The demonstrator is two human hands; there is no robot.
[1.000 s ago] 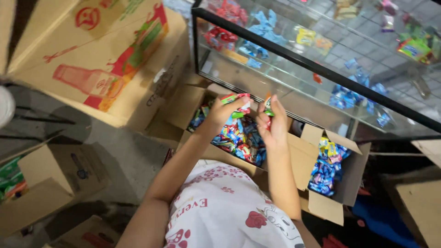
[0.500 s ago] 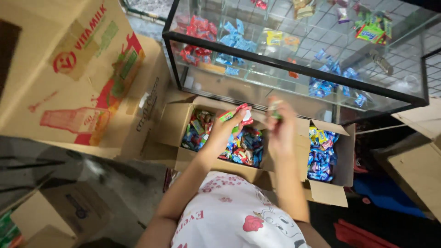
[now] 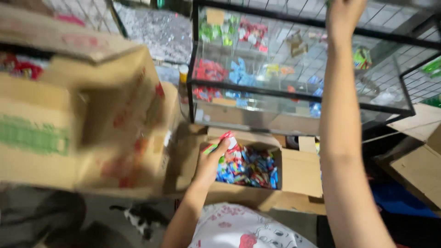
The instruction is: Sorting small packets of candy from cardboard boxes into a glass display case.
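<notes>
Two hands show: the left hand at center, the right hand at the top. One glass case sits upper right; one open candy box sits at lower center.

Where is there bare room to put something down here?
Bare patches: the cardboard flap right of the candy box, and the floor beside the cat. Crowded: the candy box, where the left hand grips packets, and the glass case.

Red, blue and green sweets fill a brown carton beneath a black-framed glass case.
</notes>
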